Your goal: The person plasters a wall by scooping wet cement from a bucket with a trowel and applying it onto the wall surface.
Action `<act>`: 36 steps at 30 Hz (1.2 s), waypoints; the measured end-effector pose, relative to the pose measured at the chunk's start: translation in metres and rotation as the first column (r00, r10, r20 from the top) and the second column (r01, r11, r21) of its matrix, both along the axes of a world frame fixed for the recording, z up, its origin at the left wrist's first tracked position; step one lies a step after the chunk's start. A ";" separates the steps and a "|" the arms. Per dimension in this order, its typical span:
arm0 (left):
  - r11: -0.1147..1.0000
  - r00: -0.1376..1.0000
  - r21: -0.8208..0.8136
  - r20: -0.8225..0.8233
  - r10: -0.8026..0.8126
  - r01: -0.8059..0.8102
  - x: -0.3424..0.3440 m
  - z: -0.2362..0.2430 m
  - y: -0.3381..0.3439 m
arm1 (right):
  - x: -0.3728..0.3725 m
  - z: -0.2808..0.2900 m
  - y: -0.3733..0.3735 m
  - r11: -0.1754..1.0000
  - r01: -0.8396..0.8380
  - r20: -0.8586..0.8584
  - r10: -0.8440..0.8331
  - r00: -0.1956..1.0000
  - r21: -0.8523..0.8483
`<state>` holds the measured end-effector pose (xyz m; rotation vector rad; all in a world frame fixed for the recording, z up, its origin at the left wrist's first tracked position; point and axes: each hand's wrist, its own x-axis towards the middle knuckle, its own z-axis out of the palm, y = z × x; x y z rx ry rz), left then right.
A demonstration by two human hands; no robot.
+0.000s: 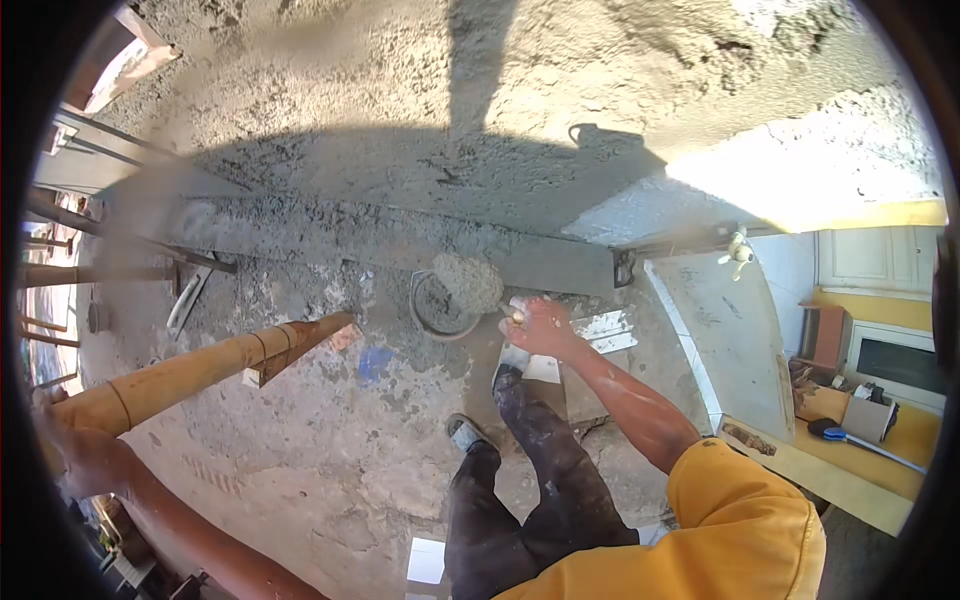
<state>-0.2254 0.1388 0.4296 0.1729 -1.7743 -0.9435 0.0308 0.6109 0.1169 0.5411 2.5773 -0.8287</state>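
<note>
My right hand point(545, 328) is closed round the handle of a trowel point(508, 312), whose blade is hidden under a heap of wet grey mortar point(468, 283). The heap is over the right part of a round bucket point(414, 305), which has more mortar inside and stands close to the foot of the wall. At the far left, my left hand point(85, 458) wraps round a thick bamboo pole point(190, 372). The pole slants away toward the middle; some of my left fingers are blurred at the picture's rim.
Rough grey plaster covers the wall point(350, 90) ahead, partly in shadow. A long board point(560, 262) runs along its foot. Poles point(100, 275) stand at the left. A leaning panel point(735, 330), a tap point(738, 255) and a blue-headed brush point(830, 430) are at the right.
</note>
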 end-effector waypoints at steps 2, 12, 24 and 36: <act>0.995 0.995 0.082 -0.086 -0.053 0.060 0.009 0.017 0.004 | 0.004 0.074 -0.006 0.987 -0.092 -0.191 0.116 0.975 0.133; 0.965 0.992 0.231 -0.060 -0.109 0.120 0.003 0.052 0.052 | 0.078 0.437 0.029 0.796 -0.382 -0.150 0.498 0.854 0.470; 0.988 0.976 0.157 0.215 -0.027 -0.008 -0.014 0.073 0.044 | 0.013 0.544 0.138 0.918 -0.346 0.120 0.373 0.920 -0.195; 0.987 0.998 0.151 0.002 0.058 -0.058 0.012 0.079 0.004 | -0.028 0.528 0.193 0.958 -0.226 -0.159 0.199 0.967 -0.177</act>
